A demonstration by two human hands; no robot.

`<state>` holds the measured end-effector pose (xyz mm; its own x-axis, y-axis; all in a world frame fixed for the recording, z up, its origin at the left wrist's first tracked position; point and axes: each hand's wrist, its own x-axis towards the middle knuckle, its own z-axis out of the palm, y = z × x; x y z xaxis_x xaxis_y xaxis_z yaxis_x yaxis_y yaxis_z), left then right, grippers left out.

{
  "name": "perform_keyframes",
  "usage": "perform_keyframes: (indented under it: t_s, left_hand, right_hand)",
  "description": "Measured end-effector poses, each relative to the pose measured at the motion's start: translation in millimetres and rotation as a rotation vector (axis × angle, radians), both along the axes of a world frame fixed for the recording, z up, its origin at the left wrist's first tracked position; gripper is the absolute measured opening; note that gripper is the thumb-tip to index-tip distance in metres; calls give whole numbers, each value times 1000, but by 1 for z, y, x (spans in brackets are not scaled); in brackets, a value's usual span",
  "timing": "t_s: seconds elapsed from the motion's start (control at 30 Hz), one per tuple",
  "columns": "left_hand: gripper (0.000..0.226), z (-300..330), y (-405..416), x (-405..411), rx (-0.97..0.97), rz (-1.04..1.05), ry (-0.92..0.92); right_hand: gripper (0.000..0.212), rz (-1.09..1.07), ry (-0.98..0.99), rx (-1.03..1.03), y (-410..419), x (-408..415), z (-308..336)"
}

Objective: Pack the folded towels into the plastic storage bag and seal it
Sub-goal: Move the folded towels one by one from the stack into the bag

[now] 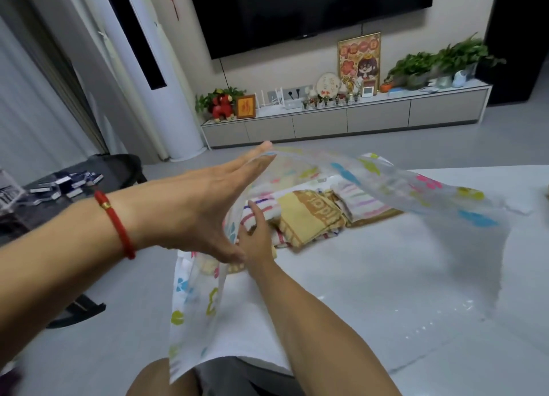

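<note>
Plastic bag over both hands.

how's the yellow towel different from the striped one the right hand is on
The yellow-and-brown lettered terry towel is untouched; the white towel with coloured stripes has the right hand resting on it. The yellow one lies further right, the striped one nearer the opening. Both are folded, lying under the lifted clear printed plastic bag.

even indoor light, edges warped, slight blur
</note>
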<state>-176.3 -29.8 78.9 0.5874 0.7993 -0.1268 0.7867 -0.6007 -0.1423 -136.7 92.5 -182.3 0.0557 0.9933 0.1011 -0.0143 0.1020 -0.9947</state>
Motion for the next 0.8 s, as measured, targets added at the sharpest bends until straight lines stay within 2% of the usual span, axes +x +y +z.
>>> perform_keyframes:
  t_s: [0.03,0.1,0.17,0.23,0.3,0.33,0.4,0.47,0.53,0.63,0.8]
  left_hand:
    - [137,-1,0,0,-3,5,5]
    - [138,-2,-1,1,-6,13,12]
    - [138,-2,-2,2,0,14,17]
    - [137,-3,-4,4,1,16,16]
    - [136,-4,-5,6,1,21,18]
    - [135,-5,-7,7,4,26,18]
    - [132,-8,-10,12,14,36,16]
    - [128,-13,-14,23,38,28,6]
    - [125,-20,-15,39,64,24,-8]
    - [121,-37,-12,69,74,-5,-29]
    - [109,-69,-6,130,177,-133,62]
  right_hand:
    - [48,56,28,-18,0,-3,4]
    - [36,211,-35,-128,-6,-5,8]
    - [45,304,-99,-201,-14,2,5]
    - [65,283,-1,-308,-19,9,-2]
    - [78,359,153,-352,-30,28,0]
    - [80,400,228,-386,-36,38,3]
    - [68,475,273,-405,-49,65,8]
    - [47,512,89,-352,-65,97,10]
    - [36,523,-126,-318,-86,135,14]
    - [31,515,-310,-301,-121,200,20]
    - [27,281,-532,-267,-183,319,38]
